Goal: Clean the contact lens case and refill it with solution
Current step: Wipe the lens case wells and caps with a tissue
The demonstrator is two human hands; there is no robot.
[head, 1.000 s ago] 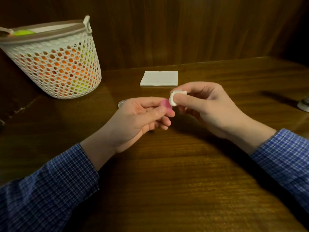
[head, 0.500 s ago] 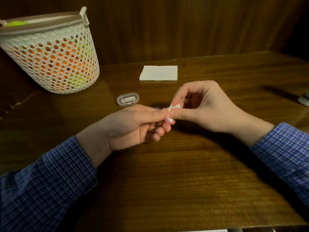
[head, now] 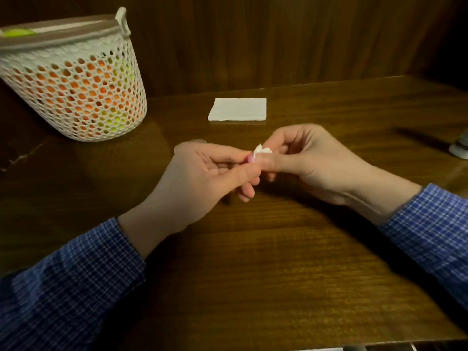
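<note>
Pink lens-case piece sits at the centre of our view, pinched between our two hands just above the wooden surface; only a small sliver of it shows between the fingertips, so we cannot tell whether it is a cap or a well.

Going left to right: at ten o'clock from the hands stands a white mesh basket with a brown rim, orange and yellow-green items showing through its holes. It rests on the surface near the back wall, well apart from our hands.

Our left hand comes next, reaching in from seven o'clock in a blue checked sleeve. Its thumb and curled fingers grip the pink piece at the fingertips. Just behind its knuckles, at about eleven o'clock, a pale rounded edge peeks out; too little shows for us to name it.

At twelve o'clock from the hands lies a folded white tissue, flat on the surface near the back edge.

A small crumpled white wad touches the pink piece on its right side. Our right hand, entering from four o'clock, pinches that wad between thumb and forefinger and presses it against the piece; the other fingers are curled.

At three o'clock, cut off by the frame edge, sits a whitish object we cannot identify.
</note>
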